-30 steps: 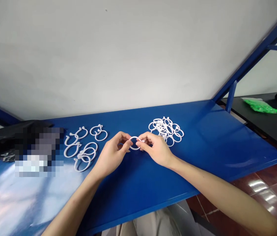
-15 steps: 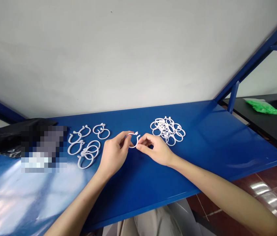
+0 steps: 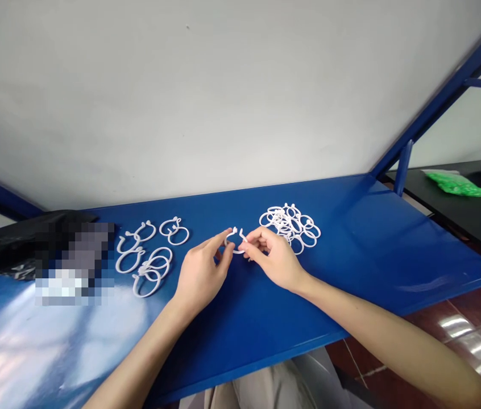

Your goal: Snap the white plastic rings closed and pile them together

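Partly hidden by fingertips, a white ring (image 3: 235,241) was pinched between left hand (image 3: 200,275) and right hand (image 3: 274,260); its ends stood apart above the tabletop (image 3: 351,250).

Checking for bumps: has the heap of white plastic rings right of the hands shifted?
No. The heap of white plastic rings sits where it did on the blue table.

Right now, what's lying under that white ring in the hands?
Bare blue tabletop. The white ring is pinched between left hand and right hand; their fingers hide the surface directly beneath.
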The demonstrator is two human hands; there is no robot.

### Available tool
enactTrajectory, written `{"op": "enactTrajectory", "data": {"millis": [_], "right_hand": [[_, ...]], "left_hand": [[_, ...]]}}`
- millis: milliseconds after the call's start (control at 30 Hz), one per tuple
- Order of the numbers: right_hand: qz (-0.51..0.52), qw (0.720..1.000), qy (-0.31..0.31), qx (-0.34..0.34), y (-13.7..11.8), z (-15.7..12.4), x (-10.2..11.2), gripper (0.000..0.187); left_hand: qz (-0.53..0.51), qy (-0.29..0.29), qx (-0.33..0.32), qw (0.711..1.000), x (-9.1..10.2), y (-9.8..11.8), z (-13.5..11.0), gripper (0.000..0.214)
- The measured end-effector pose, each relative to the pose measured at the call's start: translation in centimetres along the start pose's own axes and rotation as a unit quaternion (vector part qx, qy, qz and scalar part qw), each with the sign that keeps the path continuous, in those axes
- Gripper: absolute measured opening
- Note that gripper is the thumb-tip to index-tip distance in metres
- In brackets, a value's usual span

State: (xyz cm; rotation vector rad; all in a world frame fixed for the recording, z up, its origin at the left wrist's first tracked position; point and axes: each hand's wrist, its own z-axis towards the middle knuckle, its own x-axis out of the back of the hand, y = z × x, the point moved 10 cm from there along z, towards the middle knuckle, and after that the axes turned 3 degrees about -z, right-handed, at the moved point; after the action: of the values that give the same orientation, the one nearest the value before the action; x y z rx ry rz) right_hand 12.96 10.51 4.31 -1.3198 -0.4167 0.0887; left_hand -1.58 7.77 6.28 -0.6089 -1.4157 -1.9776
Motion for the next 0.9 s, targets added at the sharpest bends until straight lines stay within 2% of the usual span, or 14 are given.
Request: {"op": "enactTrajectory", "data": {"millis": [67, 133, 233, 333, 467, 700, 800, 900], "right_hand": [[0.020, 1.000, 0.021, 0.001, 0.2, 0.1, 0.5, 0.017], [0.015, 0.999, 0.028, 0.015, 0.0, 0.0, 0.7, 0.020], [-0.001, 0.999, 0.019, 0.044, -0.7, -0.1, 0.5, 0.019], [-0.016, 0.998, 0.003, 0.053, -1.2, -0.3, 0.3, 0.018], [-0.053, 0.996, -0.026, 0.063, -1.8, -0.5, -0.1, 0.015], [-0.149, 0.977, -0.034, 0.151, -3.4, -1.0, -0.3, 0.017], [-0.244, 0.949, -0.006, 0.198, -4.6, -0.4, 1.7, 0.022], [-0.348, 0.916, 0.116, 0.164, -4.5, 1.0, 7.2, 0.024]], "left_hand": [[-0.013, -0.016, -0.015, 1.000, -0.3, 0.3, 0.0, 0.036], [-0.044, -0.022, -0.002, 0.999, -0.4, 0.1, 0.0, 0.034], [-0.113, -0.034, 0.037, 0.992, -0.4, -0.4, 0.1, 0.034], [-0.157, -0.051, 0.040, 0.986, -0.3, -0.2, 0.2, 0.032], [-0.124, -0.058, 0.011, 0.991, -0.3, 0.3, 0.0, 0.026], [-0.046, -0.068, -0.070, 0.994, -0.9, 1.2, -0.3, 0.027], [0.047, -0.065, -0.105, 0.991, -0.8, 0.9, 0.4, 0.032], [0.194, -0.004, -0.087, 0.977, 0.8, -1.3, 1.5, 0.041]]}}
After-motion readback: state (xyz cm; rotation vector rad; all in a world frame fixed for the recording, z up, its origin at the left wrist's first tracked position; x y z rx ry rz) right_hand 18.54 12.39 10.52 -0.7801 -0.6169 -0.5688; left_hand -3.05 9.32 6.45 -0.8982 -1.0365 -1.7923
